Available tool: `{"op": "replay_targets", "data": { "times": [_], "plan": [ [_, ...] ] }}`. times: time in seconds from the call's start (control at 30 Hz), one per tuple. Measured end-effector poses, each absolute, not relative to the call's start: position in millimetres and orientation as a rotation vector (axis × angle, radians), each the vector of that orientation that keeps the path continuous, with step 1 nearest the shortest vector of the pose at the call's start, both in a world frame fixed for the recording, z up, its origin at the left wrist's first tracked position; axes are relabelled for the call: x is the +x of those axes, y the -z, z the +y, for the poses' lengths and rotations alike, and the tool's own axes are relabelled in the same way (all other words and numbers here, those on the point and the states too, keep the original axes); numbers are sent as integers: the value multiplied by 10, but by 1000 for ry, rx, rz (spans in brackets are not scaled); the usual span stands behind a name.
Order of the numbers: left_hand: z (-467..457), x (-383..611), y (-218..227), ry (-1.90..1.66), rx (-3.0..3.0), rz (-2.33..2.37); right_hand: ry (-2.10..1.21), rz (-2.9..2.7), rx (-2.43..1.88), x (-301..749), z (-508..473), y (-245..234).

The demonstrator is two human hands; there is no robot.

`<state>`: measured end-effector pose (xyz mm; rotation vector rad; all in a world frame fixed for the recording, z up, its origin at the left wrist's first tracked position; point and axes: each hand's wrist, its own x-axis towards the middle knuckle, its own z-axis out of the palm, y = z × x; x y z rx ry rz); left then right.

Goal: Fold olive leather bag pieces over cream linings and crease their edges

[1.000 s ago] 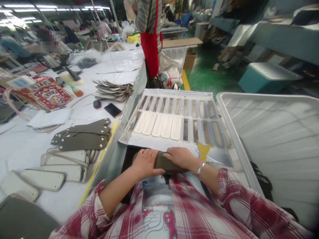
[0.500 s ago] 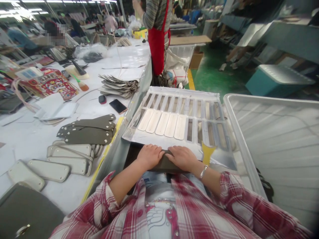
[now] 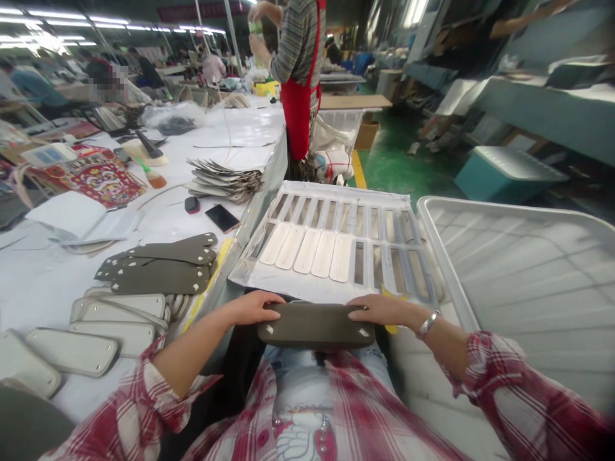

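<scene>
From the head camera, the person's left hand [image 3: 250,307] and right hand [image 3: 379,310] are spread wide, one at each end of an olive-grey leather panel [image 3: 316,325] with small white tabs at its corners. The panel is just in front of the person's waist, above the denim jeans [image 3: 307,371] and nearer the body than the white slotted template [image 3: 325,198], whose slots carry five cream strips [image 3: 307,253]. Its long axis runs level across the body, pointing toward the two hands, and it looks flat rather than tilted. Neither hand is clenched. Each reaches over the far edge near an end, but the undersides are hidden, so I cannot tell whether they are pinching the panel or only resting on it. The work in hand appears to be handling this single panel by its ends; setting it down would call for a flat spot. Matching olive panels [image 3: 161,266] and cream panels [image 3: 118,310] lie on the desk [image 3: 158,221] to the left, beyond them a stack of curled strips [image 3: 225,182] and a phone [image 3: 221,218]. A wire-ribbed grey crate [image 3: 528,288] stands to the right, and a co-worker in a red apron [image 3: 298,121] stands farther off.
</scene>
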<state>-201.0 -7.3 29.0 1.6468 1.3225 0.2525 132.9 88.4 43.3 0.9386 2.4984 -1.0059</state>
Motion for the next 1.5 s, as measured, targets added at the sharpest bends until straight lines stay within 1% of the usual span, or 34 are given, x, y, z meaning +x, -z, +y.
{"op": "replay_targets", "data": {
  "times": [0.2,0.27,0.4,0.47,0.53,0.6,0.67,0.77,0.83,0.9,1.0,1.1,1.2,1.27,1.33,1.4,1.5],
  "plan": [
    [-114,-1657,-270,-224,1806,1459,956,2588,949,809,624,-391],
    [-159,-1633,-270,-234,1839,1499,982,2581,1013,772,587,-376],
    [-286,-1801,-251,-289,1683,1545,1130,2464,1202,1137,670,-359],
    [-353,-1891,-217,-347,1535,1504,1220,2402,1222,1383,714,-345],
    [-414,-1933,-171,-437,1314,1394,1343,2331,1212,1559,710,-306],
    [-466,-1926,-126,-539,1070,1246,1550,2217,1242,1644,654,-235],
    [-505,-1886,-89,-634,914,1156,1882,2022,1353,1658,565,-143],
    [-529,-1803,-56,-728,897,1196,2383,1679,1537,1615,439,-17],
    [-522,-1773,-48,-744,929,1256,2561,1534,1619,1586,387,34],
    [-499,-1796,-59,-710,958,1260,2660,1422,1660,1585,362,57],
    [-441,-1908,-138,-551,1063,1250,2723,1349,1608,1669,335,73],
    [-370,-1897,-277,-390,1384,1412,2935,1139,1572,1784,245,195],
    [-297,-1509,-354,-299,1837,1554,3072,886,1745,1748,84,496],
    [-243,-1080,-333,-199,2090,1492,3060,755,1880,1604,-18,725],
    [-186,-654,-287,-119,2232,1431,3098,614,1902,1428,-77,881],
    [-135,-356,-271,-108,2295,1426,3198,535,1859,1317,-84,910],
    [-95,-236,-368,-232,2323,1438,3357,542,1770,1393,-65,744]
  ]
}}
